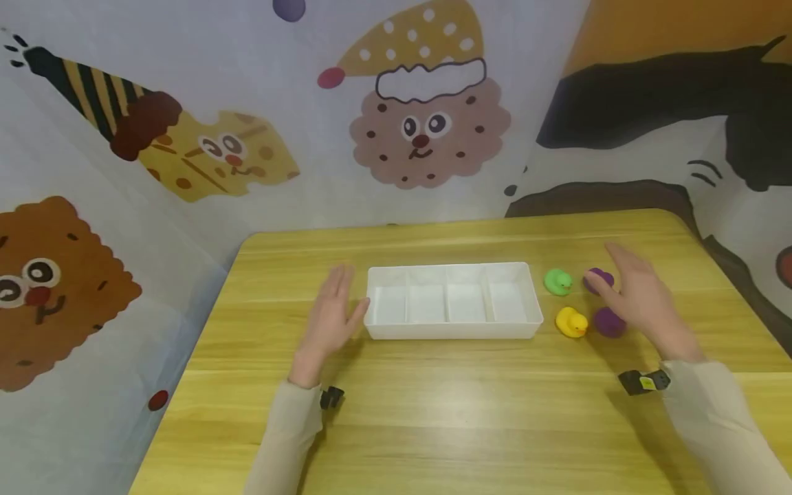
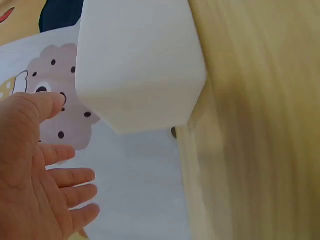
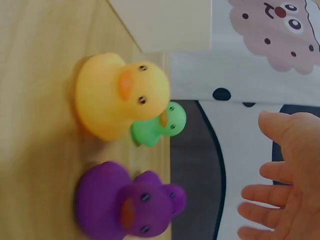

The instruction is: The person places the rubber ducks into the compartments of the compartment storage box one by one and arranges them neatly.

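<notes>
A white tray (image 1: 452,331) with several compartments in a row stands on the wooden table. My left hand (image 1: 329,313) is held just off the tray's left end, fingers straight and holding nothing; in the left wrist view its palm (image 2: 30,185) faces the tray's end wall (image 2: 145,102). To the right of the tray are a green rubber duck (image 1: 558,282), a yellow rubber duck (image 1: 571,322) and two purple rubber ducks, the nearer (image 1: 610,322) and the farther (image 1: 597,280). My right hand (image 1: 643,295) hovers over the purple ducks, partly hiding them, with fingers extended and nothing held.
The wooden table (image 1: 421,426) reaches back to a wall cloth (image 1: 309,199) printed with cartoon biscuits and cheese. A small black camera sits on each wrist, the left one (image 1: 332,397) and the right one (image 1: 643,382).
</notes>
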{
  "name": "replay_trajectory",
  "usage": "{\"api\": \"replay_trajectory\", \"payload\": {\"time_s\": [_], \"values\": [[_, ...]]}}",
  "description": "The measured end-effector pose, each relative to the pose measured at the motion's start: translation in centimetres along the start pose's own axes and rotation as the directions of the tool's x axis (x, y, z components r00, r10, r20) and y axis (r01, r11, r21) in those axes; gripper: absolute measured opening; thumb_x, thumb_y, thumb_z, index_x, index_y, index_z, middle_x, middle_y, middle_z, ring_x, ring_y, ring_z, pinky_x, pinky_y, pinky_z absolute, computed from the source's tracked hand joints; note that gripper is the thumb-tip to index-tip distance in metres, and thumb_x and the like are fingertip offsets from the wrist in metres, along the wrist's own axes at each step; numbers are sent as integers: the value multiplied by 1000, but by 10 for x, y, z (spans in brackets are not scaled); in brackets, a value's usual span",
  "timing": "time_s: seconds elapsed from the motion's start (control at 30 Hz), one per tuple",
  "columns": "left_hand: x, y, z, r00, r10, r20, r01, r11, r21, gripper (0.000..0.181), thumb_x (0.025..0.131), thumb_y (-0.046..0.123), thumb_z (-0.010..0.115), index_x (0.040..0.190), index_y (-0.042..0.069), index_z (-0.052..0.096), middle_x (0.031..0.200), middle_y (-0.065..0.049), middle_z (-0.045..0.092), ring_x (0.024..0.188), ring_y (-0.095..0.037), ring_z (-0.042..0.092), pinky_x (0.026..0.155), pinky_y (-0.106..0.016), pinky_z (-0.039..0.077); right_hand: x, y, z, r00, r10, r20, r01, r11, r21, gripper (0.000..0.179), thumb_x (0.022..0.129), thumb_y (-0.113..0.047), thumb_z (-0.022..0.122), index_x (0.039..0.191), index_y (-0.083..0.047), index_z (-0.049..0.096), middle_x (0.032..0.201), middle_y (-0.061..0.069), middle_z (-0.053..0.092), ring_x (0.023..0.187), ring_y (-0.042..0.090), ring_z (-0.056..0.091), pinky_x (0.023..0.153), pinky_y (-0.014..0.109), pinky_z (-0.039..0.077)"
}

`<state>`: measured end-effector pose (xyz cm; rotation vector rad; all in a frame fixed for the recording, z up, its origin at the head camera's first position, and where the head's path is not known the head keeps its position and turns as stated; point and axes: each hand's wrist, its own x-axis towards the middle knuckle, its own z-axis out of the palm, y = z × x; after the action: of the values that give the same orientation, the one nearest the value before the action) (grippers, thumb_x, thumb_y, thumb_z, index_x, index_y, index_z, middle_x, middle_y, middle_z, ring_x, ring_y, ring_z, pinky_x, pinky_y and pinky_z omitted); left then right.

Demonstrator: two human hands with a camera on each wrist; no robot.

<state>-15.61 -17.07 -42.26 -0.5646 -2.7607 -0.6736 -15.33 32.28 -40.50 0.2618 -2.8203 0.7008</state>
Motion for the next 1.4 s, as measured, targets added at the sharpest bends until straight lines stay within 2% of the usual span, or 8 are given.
{"api": "replay_trajectory", "payload": {"time_s": [0.33,0.67,0.8,0.9,1.03,1.13,1.23,1.4], "values": [[-4,4,13,1000,29,12,-24,952,-305,61,94,17,54,142,-10,26,145,-28,30,134,-39,30,113,-48,26,-24,17,4,996,80,-26,-76,988,137,53,93,-21,56,131,14,40,120,42,46,105,59,43,81,71,39],[-5,5,20,1000,28,2,-24,881,-472,53,90,-3,54,136,-17,31,138,-34,36,124,-45,41,99,-49,45,-43,31,11,994,85,70,-97,976,194,53,91,-21,60,128,14,44,122,40,47,103,60,47,82,68,41],[-7,6,23,1000,16,22,-2,832,-554,54,89,-9,51,137,-17,27,139,-36,33,123,-48,41,100,-51,43,-48,37,15,991,89,104,-110,970,219,54,89,-21,64,130,10,45,124,37,48,103,56,50,82,35,56],[-7,5,24,1000,-3,29,20,793,-609,54,88,-12,50,136,-19,27,139,-37,31,121,-52,40,98,-56,42,-51,41,18,988,79,131,-110,963,246,55,87,-19,67,130,10,46,123,36,49,103,54,51,73,3,47],[-7,3,26,996,-65,55,85,748,-658,53,87,-15,49,135,-20,28,138,-38,32,120,-52,41,98,-56,41,-53,46,20,987,44,153,-82,965,248,53,85,-15,69,128,9,49,121,36,51,100,50,54,71,-3,39],[-7,2,27,988,-127,92,155,722,-675,52,86,-15,49,135,-17,32,138,-34,36,120,-48,44,100,-51,43,-54,48,21,988,17,151,-56,965,257,51,83,-11,70,127,7,51,121,35,51,96,17,63,72,-3,40],[-7,1,27,979,-165,116,200,700,-685,50,87,-14,49,136,-13,36,139,-30,38,120,-45,45,100,-48,44,-55,51,24,991,-25,133,-16,954,300,50,81,-5,70,125,9,51,121,36,50,95,-14,49,75,-3,40],[-7,0,27,976,-173,132,215,675,-706,50,87,-15,48,136,-13,36,138,-30,39,121,-46,44,101,-48,43,-56,54,25,991,-78,111,37,942,333,47,80,0,71,122,10,53,119,36,51,97,-22,41,79,-3,40]]}}
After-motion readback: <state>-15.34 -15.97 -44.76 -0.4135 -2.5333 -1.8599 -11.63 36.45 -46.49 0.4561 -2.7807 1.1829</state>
